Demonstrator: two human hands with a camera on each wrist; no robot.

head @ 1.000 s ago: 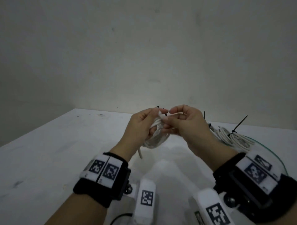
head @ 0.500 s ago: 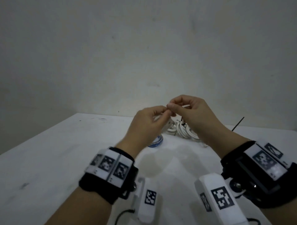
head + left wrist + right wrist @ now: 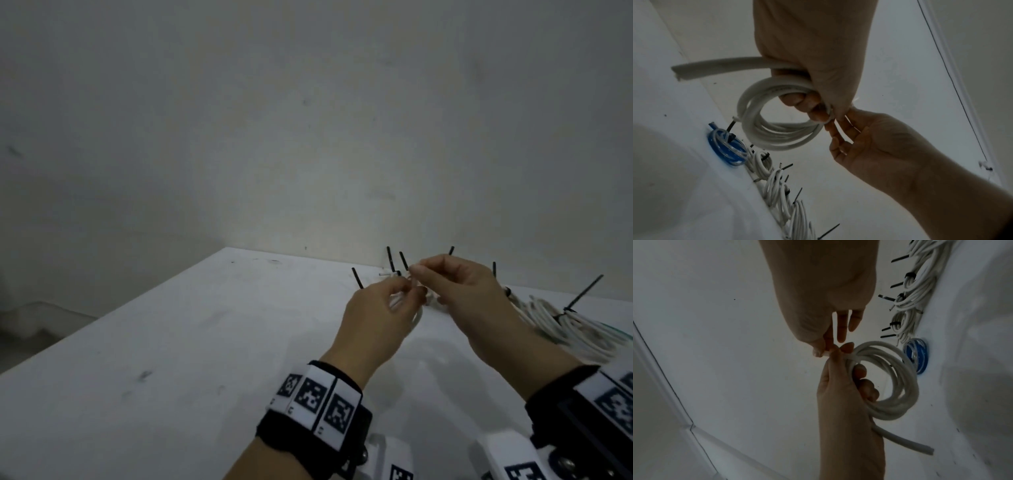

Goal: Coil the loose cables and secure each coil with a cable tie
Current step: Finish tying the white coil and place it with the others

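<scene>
My left hand (image 3: 394, 301) holds a coil of white cable (image 3: 777, 129) above the table, its fingers curled through the loops. One cut end of the cable (image 3: 678, 71) sticks out past the palm. A thin white tie (image 3: 849, 356) wraps the bundle at my left fingertips. My right hand (image 3: 445, 284) pinches the tie's free end between thumb and forefinger, right beside the left thumb. In the right wrist view the coil (image 3: 898, 386) hangs to the right of my left hand (image 3: 846, 386). The head view hides most of the coil behind both hands.
A row of white coils (image 3: 777, 186) bound with black ties lies along the table's back edge by the wall, with a blue coil (image 3: 727, 151) at its left end. More tied white coils (image 3: 561, 325) sit at the right. The white table (image 3: 171, 359) stretches left and forward.
Both hands have stayed together on the coil and come down a little toward the table. The head view has swung, so the hands now sit further right and the tied coils show behind them.
</scene>
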